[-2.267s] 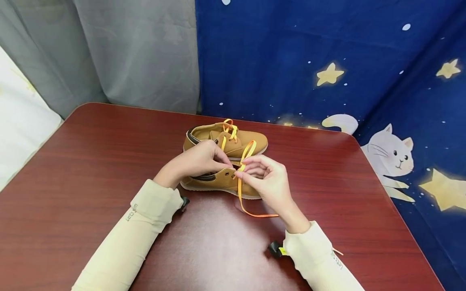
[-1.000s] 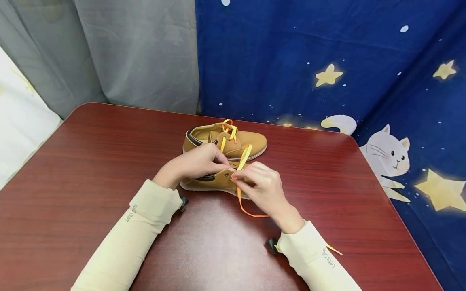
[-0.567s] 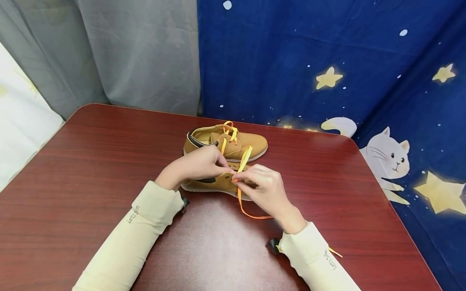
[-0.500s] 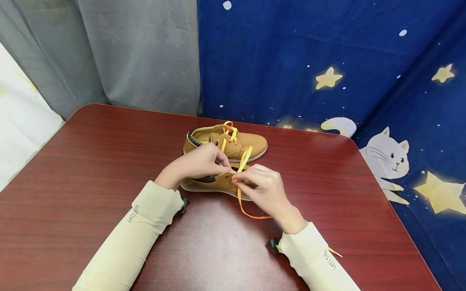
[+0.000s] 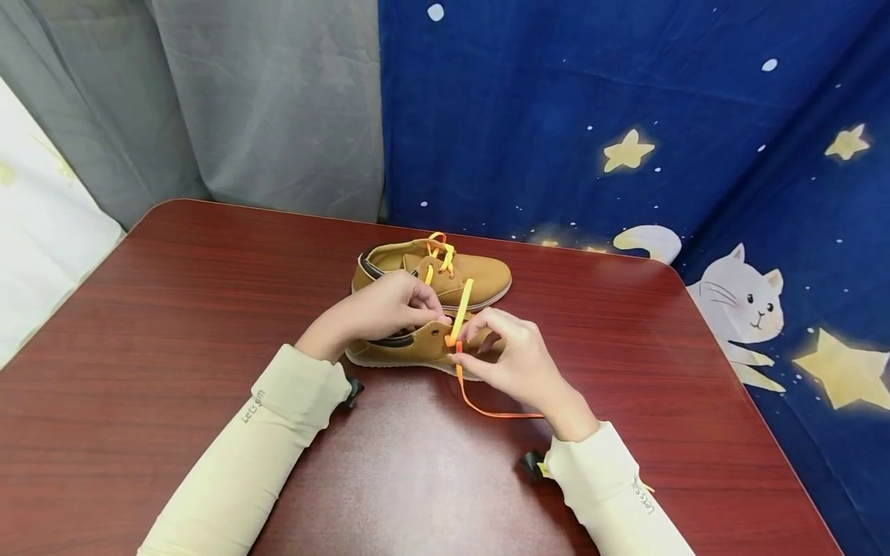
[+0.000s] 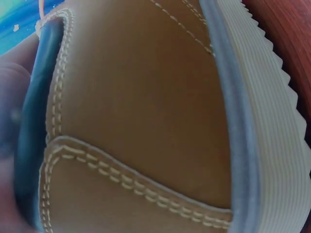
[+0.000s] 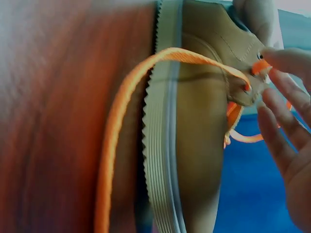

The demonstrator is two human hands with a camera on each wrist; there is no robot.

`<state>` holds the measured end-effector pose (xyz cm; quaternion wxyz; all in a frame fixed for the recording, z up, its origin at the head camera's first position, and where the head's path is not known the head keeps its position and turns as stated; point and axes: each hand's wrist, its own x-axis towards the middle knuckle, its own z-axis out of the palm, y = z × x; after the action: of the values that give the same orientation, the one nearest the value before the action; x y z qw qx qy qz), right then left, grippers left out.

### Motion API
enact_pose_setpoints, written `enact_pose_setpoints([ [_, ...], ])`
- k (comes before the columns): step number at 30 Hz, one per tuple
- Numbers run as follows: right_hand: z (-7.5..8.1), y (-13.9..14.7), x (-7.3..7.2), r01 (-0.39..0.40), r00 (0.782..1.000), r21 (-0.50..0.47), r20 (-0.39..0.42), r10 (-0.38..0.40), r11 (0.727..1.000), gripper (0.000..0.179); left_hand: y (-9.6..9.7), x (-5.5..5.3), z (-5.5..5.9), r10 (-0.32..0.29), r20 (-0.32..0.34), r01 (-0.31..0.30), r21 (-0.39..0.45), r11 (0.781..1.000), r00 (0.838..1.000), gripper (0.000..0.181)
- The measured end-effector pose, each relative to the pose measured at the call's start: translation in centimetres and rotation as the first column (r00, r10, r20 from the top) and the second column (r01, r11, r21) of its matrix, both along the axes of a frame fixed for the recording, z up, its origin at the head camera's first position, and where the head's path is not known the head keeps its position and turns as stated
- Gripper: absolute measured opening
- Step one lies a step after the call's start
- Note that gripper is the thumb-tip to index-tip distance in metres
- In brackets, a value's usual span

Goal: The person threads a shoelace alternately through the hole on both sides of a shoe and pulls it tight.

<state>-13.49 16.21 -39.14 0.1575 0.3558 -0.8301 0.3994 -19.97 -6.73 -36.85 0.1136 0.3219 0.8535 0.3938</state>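
“Lets…” on both sleeves (image 5: pixel 232 455) (image 5: pixel 615 494)

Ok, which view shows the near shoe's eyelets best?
The right wrist view: eyelets of the near shoe appear close up, orange lace leaving one. The head view shows one clearly but small; the left wrist view shows none.

The right hand (image 5: pixel 520 359) partly hides the front of the near shoe (image 5: pixel 410 354); at its opening, the left hand (image 5: pixel 385 307) blocks part of the collar (image 5: pixel 396 341). Beside that shoe, the right-wrist view's bottom edge crops the orange lace (image 7: pixel 111 145).
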Motion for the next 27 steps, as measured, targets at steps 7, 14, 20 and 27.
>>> enact_pose_setpoints([
  [7, 0.3, 2.0, -0.8, 0.074, 0.954, 0.11, 0.282, -0.103, 0.991, 0.024, 0.1, 0.0, 0.1, 0.051, 0.032, -0.052, 0.042, 0.998, 0.998, 0.014],
  [14, 0.3, 2.4, -1.4, 0.174, 0.915, 0.218, 0.325, -0.24, 0.96, 0.011, 0.2, -0.1, 0.1, 0.1, 0.08, -0.108, 0.103, 0.989, 0.992, 0.018],
  [20, -0.1, 1.5, -1.5, 0.131, 0.87, 0.119, 0.462, -0.172, 0.984, 0.024, 0.1, 0.0, 0.1, 0.112, 0.136, -0.13, 0.127, 0.983, 0.984, 0.019],
  [27, -0.5, 0.9, -1.3, 0.184, 0.859, 0.067, 0.473, -0.194, 0.981, 0.016, 0.2, 0.0, 0.0, 0.077, 0.175, -0.101, 0.133, 0.986, 0.982, 0.019],
])
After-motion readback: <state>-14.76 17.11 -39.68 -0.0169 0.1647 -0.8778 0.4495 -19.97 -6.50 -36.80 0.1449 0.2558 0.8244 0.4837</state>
